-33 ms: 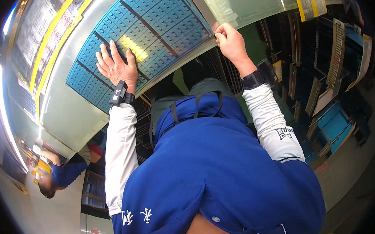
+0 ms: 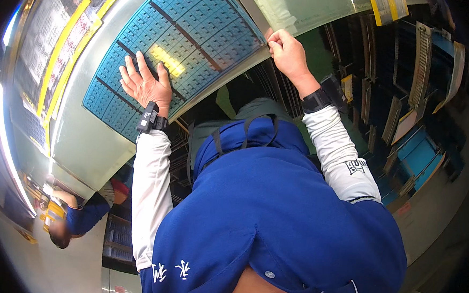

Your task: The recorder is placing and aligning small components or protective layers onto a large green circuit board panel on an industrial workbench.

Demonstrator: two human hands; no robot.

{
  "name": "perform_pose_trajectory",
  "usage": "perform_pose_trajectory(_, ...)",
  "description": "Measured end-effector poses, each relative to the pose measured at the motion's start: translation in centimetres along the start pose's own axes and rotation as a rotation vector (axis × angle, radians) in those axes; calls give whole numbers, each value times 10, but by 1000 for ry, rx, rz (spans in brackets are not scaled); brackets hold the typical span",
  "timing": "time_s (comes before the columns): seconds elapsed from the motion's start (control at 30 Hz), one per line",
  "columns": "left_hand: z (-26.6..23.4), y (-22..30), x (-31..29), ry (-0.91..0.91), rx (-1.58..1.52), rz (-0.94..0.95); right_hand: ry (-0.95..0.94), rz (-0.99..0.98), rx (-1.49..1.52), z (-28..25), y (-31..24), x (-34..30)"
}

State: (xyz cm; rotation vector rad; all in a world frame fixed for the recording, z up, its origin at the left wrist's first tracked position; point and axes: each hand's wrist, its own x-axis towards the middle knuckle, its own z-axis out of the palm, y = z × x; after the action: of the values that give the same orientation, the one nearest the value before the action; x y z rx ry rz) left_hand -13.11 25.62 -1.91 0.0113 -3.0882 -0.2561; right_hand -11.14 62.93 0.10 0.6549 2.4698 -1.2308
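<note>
A large blue circuit board panel [image 2: 199, 15], split into a grid with rows of small dark marks, lies on the pale worktop [image 2: 69, 131]. My left hand [image 2: 148, 85] rests flat on its near left part, fingers spread. Beside that hand, a yellow light patch shines on the surface. At the panel's right corner, my right hand [image 2: 287, 52] is closed, thumb and forefinger pinched together against the edge. Whatever sits between those fingertips, if anything, is too small to make out. Both wrists carry black strapped devices.
Printed sheets with yellow-striped borders [image 2: 68, 50] stand along the left. Below the worktop and to the right are racks [image 2: 421, 66] with blue panels [image 2: 419, 158]. A co-worker in blue [image 2: 88, 215] works at the lower left.
</note>
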Motion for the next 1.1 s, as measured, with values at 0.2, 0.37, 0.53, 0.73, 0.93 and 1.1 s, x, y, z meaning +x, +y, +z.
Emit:
perform_pose_trajectory(0.2, 4, 0, 2, -10, -11, 8, 113, -16, 47, 6, -2, -13)
perform_pose_trajectory(0.37, 2, 1, 5, -29, 2, 9, 103, 76, 245, 10, 4, -13)
perform_pose_trajectory(0.53, -5, 7, 4, 2, 36, 24, 194, -46, 229, 21, 7, -16)
perform_pose_trajectory(0.73, -4, 9, 4, -35, 38, -4, 176, 8, 227, 13, -1, -20)
perform_pose_trajectory(0.93, -4, 7, 3, -22, 25, -2, 164, 10, 161, 12, -5, -18)
perform_pose_trajectory(1.1, -3, 5, 5, -24, 22, 2, 133, 35, -42, 9, -23, -7)
